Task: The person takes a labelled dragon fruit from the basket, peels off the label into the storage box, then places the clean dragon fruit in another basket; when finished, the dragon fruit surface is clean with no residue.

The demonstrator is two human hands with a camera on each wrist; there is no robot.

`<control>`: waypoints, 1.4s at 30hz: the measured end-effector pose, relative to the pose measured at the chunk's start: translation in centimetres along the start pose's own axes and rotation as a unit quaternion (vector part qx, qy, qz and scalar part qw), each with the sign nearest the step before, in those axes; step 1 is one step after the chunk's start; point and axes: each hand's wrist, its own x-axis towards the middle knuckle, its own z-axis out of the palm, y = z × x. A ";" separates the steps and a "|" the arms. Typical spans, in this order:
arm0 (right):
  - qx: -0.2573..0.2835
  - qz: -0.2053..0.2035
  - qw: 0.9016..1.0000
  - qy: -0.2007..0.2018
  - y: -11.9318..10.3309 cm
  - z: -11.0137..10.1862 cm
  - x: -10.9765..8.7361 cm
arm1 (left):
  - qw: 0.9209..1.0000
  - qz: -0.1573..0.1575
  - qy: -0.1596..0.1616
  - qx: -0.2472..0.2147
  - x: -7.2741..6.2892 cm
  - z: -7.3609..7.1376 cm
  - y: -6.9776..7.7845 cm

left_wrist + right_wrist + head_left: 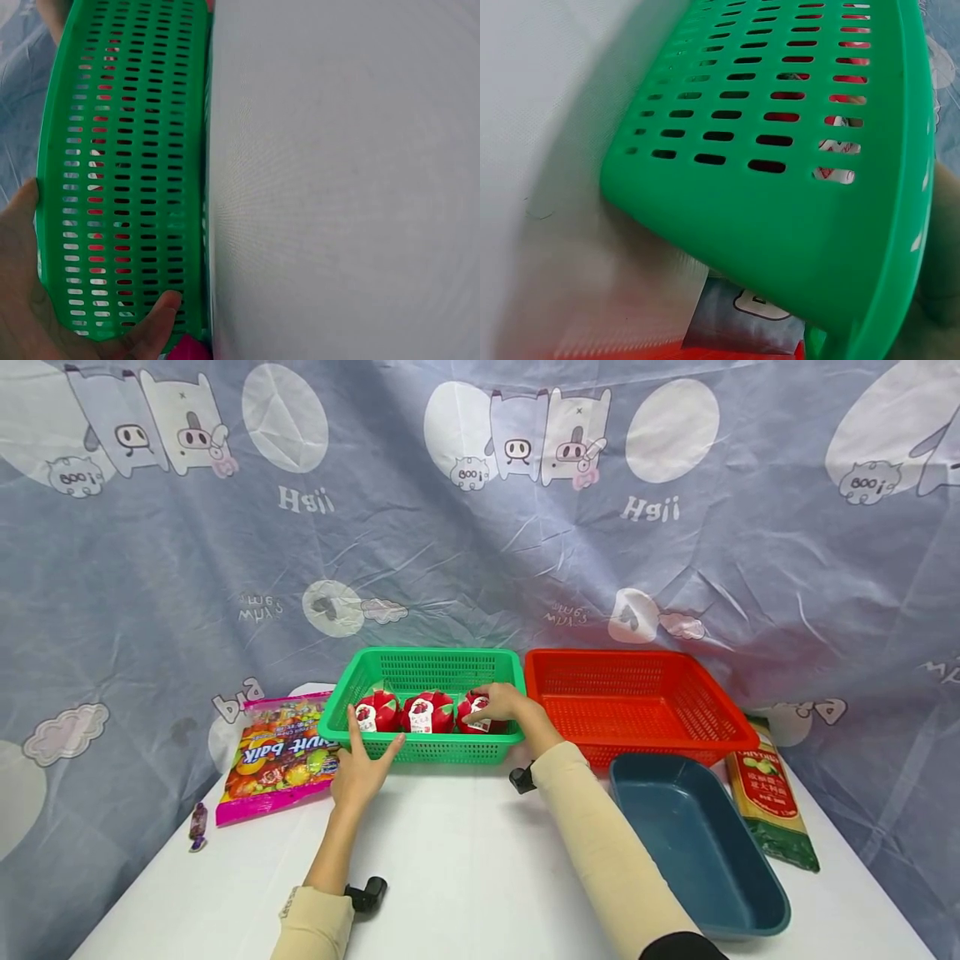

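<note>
A green plastic basket [420, 747] holds a row of three round red packets with white fruit labels: a left packet [386, 710], a middle packet [429, 713] and a right packet [471, 704]. My right hand [501, 703] reaches over the front rim and grips the right packet with curled fingers; part of that packet is hidden. At the basket's front left corner is my left hand [360, 774], thumb and forefinger spread apart. In the left wrist view its thumb [163, 309] lies against the slotted wall, and another finger touches the rim. The right wrist view mostly shows the basket's outer wall [765, 217].
A red basket [611, 693] stands right of the green one. Before it lies a dark blue tray [690, 852], beside a red and green food packet [772, 789]. On the left are a colourful candy bag [281, 756] and a small wrapped candy [198, 825]. A printed cloth hangs behind.
</note>
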 end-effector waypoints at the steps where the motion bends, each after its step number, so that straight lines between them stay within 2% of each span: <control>1: 0.001 -0.001 1.000 -0.003 -0.1 0.0 0.0 | 1.000 0.000 0.000 0.000 0.0 0.0 0.0; 7: 0.014 -0.014 1.000 -0.023 -0.3 0.2 0.3 | 1.000 0.002 0.002 0.003 0.1 0.0 -0.1; 13: -0.008 -0.024 0.999 -0.047 -0.2 0.3 0.7 | 1.000 0.002 0.005 0.004 0.1 0.0 -0.1; 16: -0.002 -0.023 0.998 -0.051 -0.1 0.2 0.6 | 1.000 0.003 0.006 0.001 0.1 0.0 -0.1; 23: 0.020 -0.040 0.999 -0.023 0.0 0.2 0.8 | 1.000 0.006 0.012 -0.008 0.2 -0.1 -0.1; 31: 0.044 -0.033 0.998 0.024 0.3 0.8 0.9 | 1.000 0.003 0.004 -0.008 0.2 0.1 -0.4; 42: 0.058 -0.028 0.997 0.043 0.4 1.1 1.1 | 1.000 0.004 0.003 -0.012 0.1 0.0 -0.4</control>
